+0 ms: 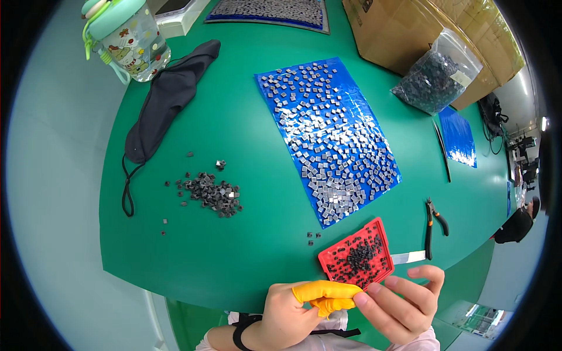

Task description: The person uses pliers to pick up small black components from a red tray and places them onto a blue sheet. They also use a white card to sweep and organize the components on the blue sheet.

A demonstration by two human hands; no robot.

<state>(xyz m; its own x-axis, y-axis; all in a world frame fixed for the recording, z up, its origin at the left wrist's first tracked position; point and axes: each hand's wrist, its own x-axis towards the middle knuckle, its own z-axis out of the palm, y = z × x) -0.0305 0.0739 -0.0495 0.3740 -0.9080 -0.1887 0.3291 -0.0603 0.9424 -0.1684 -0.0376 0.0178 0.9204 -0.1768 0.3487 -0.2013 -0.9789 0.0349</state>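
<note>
My left hand wears yellow finger covers on its thumb and index finger, which are pinched together. My right hand is bare; its thumb and index fingertips meet the left fingertips, while its other fingers curl loosely apart. Anything held between the fingertips is too small or hidden to make out. Just beyond them lies a shallow red tray, tilted to the view, with many tiny black parts heaped and scattered in it. A few small dark pieces lie on the green table left of the tray.
A blue sheet bears rows of small silvery square pieces. Left lie a dark pile of small parts, a black pouch and a bottle. Right are cutting pliers, tweezers, a bag of parts and a cardboard box.
</note>
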